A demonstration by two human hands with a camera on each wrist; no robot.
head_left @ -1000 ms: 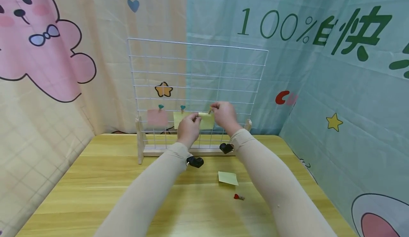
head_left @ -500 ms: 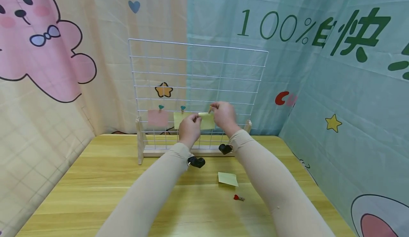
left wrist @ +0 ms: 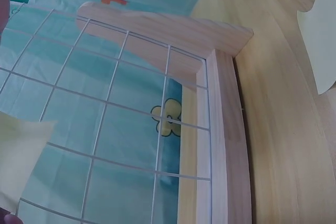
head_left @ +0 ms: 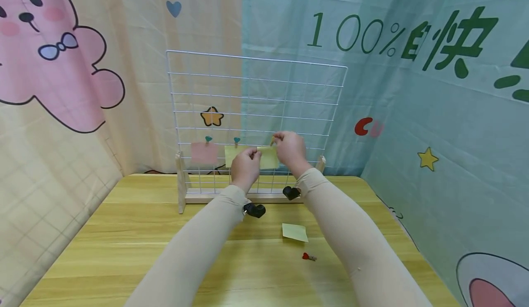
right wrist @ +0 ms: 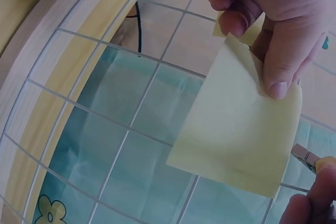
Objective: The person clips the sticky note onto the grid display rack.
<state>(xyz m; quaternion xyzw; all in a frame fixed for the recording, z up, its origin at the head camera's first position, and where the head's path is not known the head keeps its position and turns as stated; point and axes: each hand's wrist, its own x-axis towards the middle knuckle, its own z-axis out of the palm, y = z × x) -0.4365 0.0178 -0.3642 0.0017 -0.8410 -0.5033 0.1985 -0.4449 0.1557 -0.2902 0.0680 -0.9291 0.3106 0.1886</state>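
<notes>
In the head view my left hand (head_left: 245, 169) pinches a pale yellow sticky note (head_left: 268, 158) by its left side, against the wire grid. The right wrist view shows this note (right wrist: 236, 129) slightly curled, with the left thumb on its edge. My right hand (head_left: 291, 150) pinches a small wooden clothespin (right wrist: 304, 156) with a yellow part, its tip at the note's upper edge. Whether the clothespin bites the paper or wire, I cannot tell. Left of my hands, a pink note (head_left: 204, 153) and another yellow note (head_left: 229, 153) hang from clothespins with teal hearts.
The white wire grid (head_left: 256, 98) stands in a wooden base (head_left: 198, 198) on the wooden table (head_left: 136, 233). A loose yellow note (head_left: 295, 232) and a clothespin with a red heart (head_left: 308, 256) lie on the table. Printed curtains (head_left: 413, 160) hang behind and at the sides.
The held yellow note has shifted very slightly to the right. Both hands stay almost in place, and the head view has turned a little.
</notes>
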